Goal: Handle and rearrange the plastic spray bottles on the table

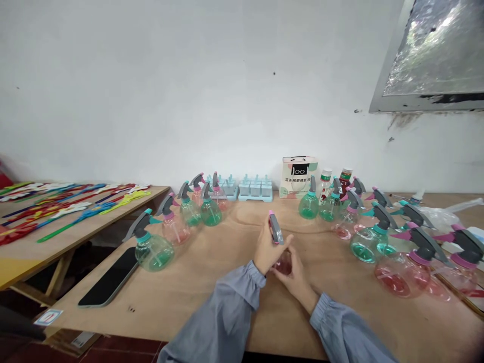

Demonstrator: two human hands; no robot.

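In the middle of the wooden table (pixel 227 282), both hands are closed around a pink spray bottle (pixel 283 264) with a grey and pink trigger head. My left hand (pixel 265 249) wraps the neck and trigger head. Lower down, my right hand (pixel 297 280) grips the round pink body. The bottle stands roughly upright, its lower part mostly covered by fingers. Nearest on the left are a green spray bottle (pixel 154 252) and a pink spray bottle (pixel 176 229). To the right stand another green spray bottle (pixel 368 244) and a large pink spray bottle (pixel 403 275).
A black phone (pixel 109 277) lies at the left edge. Light blue ice-pop molds (pixel 255 188), a paper bag (pixel 298 176) and a red bottle (pixel 345 180) stand by the wall. More spray bottles fill both sides. A second table (pixel 56 247) holds colourful long items.
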